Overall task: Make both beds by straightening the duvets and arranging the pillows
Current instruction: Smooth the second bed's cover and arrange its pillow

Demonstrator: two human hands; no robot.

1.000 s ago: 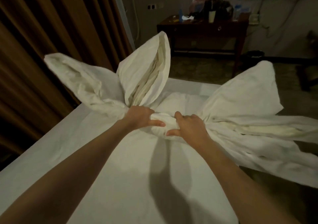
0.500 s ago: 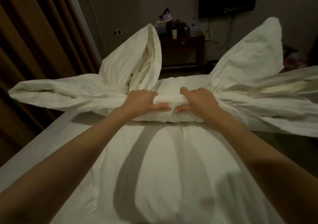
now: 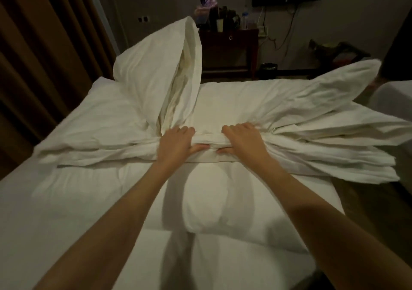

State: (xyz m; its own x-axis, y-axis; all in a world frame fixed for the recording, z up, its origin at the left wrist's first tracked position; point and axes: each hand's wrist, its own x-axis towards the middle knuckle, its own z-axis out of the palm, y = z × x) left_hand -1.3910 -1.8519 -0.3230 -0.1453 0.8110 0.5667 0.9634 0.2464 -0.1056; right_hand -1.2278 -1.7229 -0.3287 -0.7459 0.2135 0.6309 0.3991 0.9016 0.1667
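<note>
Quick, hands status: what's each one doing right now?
Left hand: grips the bunched fold of the white duvet.
Right hand: grips the same fold, beside the left.

The duvet (image 3: 301, 120) is cut off at the right edge. Items on the dark desk (image 3: 229, 44) are too dim to identify. Both forearms exit the bottom edge.

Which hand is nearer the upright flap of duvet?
Left. The left hand grips the bunched duvet right at the base of the upright flap; the right hand grips the same fold farther from it.
</note>
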